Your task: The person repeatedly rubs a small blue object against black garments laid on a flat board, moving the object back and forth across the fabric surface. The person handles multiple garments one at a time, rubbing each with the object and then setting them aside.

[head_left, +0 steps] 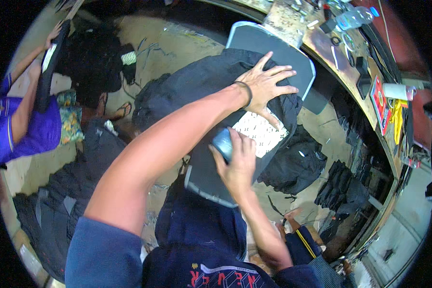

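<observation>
A black garment [192, 81] is draped over a dark grey board [264, 43] with a pale rim. On the garment lies a white piece with a small dark pattern [257, 129]; whether it is paper or cloth I cannot tell. My left hand [270, 82], a dark band at its wrist, presses flat on the garment with fingers spread, its thumb reaching onto the white piece. Just nearer to me, my right hand [240, 161] grips a smooth blue-grey block [222, 144], slightly blurred, its exact kind unclear. The block sits beside the white piece's near left corner.
A cluttered bench [338, 72] curves along the right, bearing a clear plastic bottle [355, 19] and a red booklet [379, 105]. Black cloth heaps [295, 158] lie on the floor. A person in purple [29, 129] handles dark cloth at left; another person's leg [302, 242] shows lower right.
</observation>
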`<state>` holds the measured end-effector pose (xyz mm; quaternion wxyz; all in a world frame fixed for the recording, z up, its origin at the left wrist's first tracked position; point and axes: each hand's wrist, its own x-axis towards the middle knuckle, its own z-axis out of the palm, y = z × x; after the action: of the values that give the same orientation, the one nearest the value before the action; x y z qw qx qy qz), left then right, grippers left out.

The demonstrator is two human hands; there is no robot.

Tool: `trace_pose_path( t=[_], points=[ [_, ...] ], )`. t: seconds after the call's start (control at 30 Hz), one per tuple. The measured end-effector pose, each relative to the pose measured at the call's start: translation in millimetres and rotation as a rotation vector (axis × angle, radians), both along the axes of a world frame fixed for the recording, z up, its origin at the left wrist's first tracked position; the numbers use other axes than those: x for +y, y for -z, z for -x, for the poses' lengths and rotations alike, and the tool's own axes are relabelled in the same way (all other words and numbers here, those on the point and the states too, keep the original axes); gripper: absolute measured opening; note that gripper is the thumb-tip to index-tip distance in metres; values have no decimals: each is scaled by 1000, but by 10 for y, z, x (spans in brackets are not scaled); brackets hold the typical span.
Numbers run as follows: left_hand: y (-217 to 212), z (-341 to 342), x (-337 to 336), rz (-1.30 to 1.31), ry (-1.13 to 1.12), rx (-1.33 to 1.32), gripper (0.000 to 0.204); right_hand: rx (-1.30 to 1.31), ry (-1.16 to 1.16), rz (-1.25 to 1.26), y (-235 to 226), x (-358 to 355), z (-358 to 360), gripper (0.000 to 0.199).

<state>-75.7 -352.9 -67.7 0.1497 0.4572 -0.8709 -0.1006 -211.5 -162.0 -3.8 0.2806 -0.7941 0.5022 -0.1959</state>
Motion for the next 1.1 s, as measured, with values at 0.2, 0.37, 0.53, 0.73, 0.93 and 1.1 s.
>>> trace_pose_path(
  t=[0.2, 0.37, 0.53, 0.73, 0.93, 1.1],
  points=[
    [-277, 59, 409, 251, -280, 15, 121, -165, -27, -429, -138, 154, 214, 66],
    [-77, -33, 1407, -145, -1006, 411, 104, -184, 184, 340, 276, -880, 689, 69],
    [413, -119, 2519, -372, -995, 871, 73, -153, 121, 258, 939, -374, 732, 80],
    [614, -411, 3792, -1039, -727, 353, 38, -345, -18, 223, 503, 511, -748, 73],
    [275, -598, 2990, -251, -942, 739, 52, -648, -6, -32, 90, 87, -950, 71],
    [-290, -94, 2061, -760, -1021, 466, 121, -272, 291, 406, 197, -339, 202, 80]
  ],
)
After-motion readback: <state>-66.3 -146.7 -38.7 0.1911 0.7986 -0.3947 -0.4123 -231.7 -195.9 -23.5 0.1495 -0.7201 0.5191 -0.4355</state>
